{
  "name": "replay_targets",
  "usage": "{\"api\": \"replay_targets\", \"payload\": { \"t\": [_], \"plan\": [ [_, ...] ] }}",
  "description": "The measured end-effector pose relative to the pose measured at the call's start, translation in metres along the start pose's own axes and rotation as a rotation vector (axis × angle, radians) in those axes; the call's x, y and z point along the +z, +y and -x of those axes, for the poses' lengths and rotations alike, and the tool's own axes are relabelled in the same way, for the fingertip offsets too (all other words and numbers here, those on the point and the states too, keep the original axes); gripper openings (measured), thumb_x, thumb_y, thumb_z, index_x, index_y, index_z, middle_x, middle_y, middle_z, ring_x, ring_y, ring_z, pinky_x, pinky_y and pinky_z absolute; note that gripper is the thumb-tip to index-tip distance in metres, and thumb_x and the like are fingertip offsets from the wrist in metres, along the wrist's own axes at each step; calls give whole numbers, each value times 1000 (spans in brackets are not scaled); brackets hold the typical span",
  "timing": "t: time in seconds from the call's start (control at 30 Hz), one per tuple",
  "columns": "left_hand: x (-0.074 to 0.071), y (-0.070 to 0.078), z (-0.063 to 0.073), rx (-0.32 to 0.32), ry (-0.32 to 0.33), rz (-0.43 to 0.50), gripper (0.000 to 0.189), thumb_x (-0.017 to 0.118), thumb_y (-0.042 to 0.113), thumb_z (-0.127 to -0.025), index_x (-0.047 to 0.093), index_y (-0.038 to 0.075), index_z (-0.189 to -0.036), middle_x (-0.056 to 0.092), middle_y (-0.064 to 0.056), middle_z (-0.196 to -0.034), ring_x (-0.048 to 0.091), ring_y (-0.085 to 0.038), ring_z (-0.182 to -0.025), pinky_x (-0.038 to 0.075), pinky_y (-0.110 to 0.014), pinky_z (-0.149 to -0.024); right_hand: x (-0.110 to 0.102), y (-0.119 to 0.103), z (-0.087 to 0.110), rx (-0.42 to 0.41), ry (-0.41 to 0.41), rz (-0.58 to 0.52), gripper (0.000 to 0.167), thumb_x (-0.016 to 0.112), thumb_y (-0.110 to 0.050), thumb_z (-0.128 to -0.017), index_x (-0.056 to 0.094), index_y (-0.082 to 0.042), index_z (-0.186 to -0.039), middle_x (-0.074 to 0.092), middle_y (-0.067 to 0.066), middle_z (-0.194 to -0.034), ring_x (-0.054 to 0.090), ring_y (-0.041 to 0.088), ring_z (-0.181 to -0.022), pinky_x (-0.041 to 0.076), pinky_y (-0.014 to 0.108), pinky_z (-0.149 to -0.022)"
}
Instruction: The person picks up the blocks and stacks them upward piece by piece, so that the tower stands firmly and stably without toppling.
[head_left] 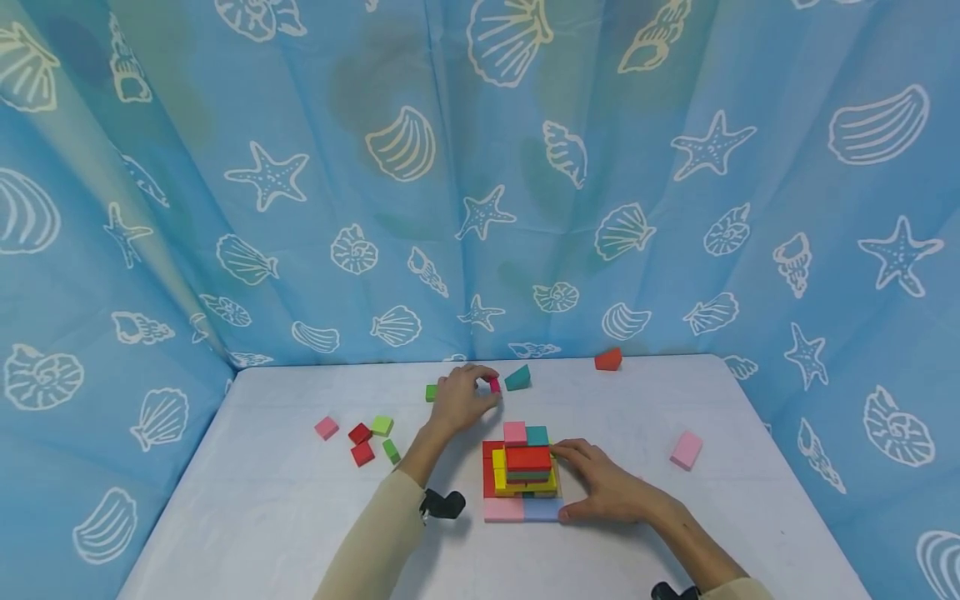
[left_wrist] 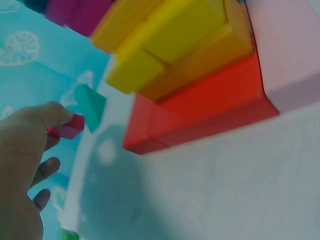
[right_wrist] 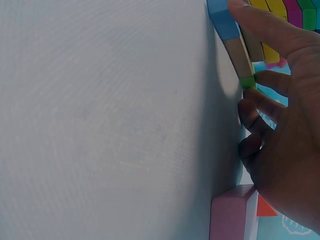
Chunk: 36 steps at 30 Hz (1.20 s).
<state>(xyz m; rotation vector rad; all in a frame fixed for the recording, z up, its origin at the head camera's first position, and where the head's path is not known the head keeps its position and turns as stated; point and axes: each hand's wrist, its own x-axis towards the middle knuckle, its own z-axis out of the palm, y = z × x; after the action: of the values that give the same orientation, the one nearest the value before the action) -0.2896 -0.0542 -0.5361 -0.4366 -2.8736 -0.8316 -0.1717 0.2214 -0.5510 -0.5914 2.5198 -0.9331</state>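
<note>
Behind the stack, my left hand [head_left: 459, 402] pinches a small magenta block [head_left: 495, 385] between thumb and fingertips; the left wrist view shows this magenta block [left_wrist: 71, 127] from the side. A layered block stack [head_left: 528, 458] rises mid-table, with red, yellow and green layers over a base including a pink block [head_left: 503, 510] and a blue block [head_left: 543, 509]. On its right side rests my right hand [head_left: 611, 483], thumb at the blue block's front corner and fingers spread toward the rear. In the right wrist view, a fingertip meets a green block [right_wrist: 247, 82].
A teal wedge [head_left: 518, 378] lies beyond the stack, and an orange-red block [head_left: 608, 359] by the back edge. Several red, green and pink blocks, including a red one [head_left: 363, 453], lie scattered left. One pink block [head_left: 686, 450] lies right. A blue shell-patterned curtain [head_left: 480, 167] surrounds the table.
</note>
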Motion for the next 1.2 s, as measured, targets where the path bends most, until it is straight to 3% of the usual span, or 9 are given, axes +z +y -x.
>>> {"api": "replay_targets", "payload": {
  "t": [0.2, 0.33, 0.4, 0.53, 0.67, 0.87, 1.2],
  "plan": [
    [-26, 23, 12, 35, 61, 293, 39, 80, 31, -86, 66, 21, -121, 68, 4, -114, 61, -17, -98, 52, -33, -80, 0, 1, -1, -1, -4, 4, 93, 84, -52, -75, 40, -25, -153, 34, 7, -155, 32, 34, -143, 36, 65, -108],
    [-46, 47, 30, 72, 32, 499, 36, 77, 30, -88, 65, 22, -121, 67, 5, -115, 60, -18, -101, 52, -37, -84, 0, 1, -1, -6, -4, 3, 93, 83, -52, -76, 40, -25, -153, 34, 7, -155, 32, 35, -144, 36, 66, -108],
    [-55, 59, 42, 100, 3, 542, 36, 77, 32, -88, 65, 23, -121, 66, 5, -115, 60, -19, -103, 50, -39, -87, -1, 1, -1, -13, -2, 7, 93, 83, -52, -76, 39, -25, -153, 34, 6, -155, 32, 35, -144, 36, 66, -108],
    [-61, 76, 65, 138, -66, 522, 37, 76, 33, -87, 65, 25, -121, 65, 4, -115, 59, -20, -107, 51, -40, -86, -1, 0, -1, -21, 8, 16, 94, 84, -52, -75, 40, -24, -153, 36, 5, -153, 32, 35, -144, 37, 66, -107],
    [-55, 81, 79, 125, -89, 453, 36, 76, 33, -85, 66, 28, -119, 63, 8, -115, 53, -16, -111, 47, -42, -89, 0, 0, -1, -11, 9, 15, 95, 85, -51, -74, 40, -23, -152, 37, 6, -152, 32, 36, -144, 37, 66, -107],
    [-40, 79, 83, 140, -70, 364, 36, 79, 35, -84, 65, 30, -117, 64, 10, -122, 48, -13, -120, 37, -47, -98, 2, -1, -1, 9, 10, 1, 94, 85, -51, -73, 41, -25, -152, 36, 6, -153, 30, 37, -146, 36, 67, -107],
    [-34, 74, 86, 129, -59, 335, 40, 80, 33, -82, 64, 28, -118, 64, 7, -123, 49, -16, -124, 36, -49, -101, 1, -2, -1, 12, 13, 3, 95, 85, -50, -73, 40, -24, -153, 35, 8, -155, 30, 38, -146, 36, 68, -106]
  ]
}}
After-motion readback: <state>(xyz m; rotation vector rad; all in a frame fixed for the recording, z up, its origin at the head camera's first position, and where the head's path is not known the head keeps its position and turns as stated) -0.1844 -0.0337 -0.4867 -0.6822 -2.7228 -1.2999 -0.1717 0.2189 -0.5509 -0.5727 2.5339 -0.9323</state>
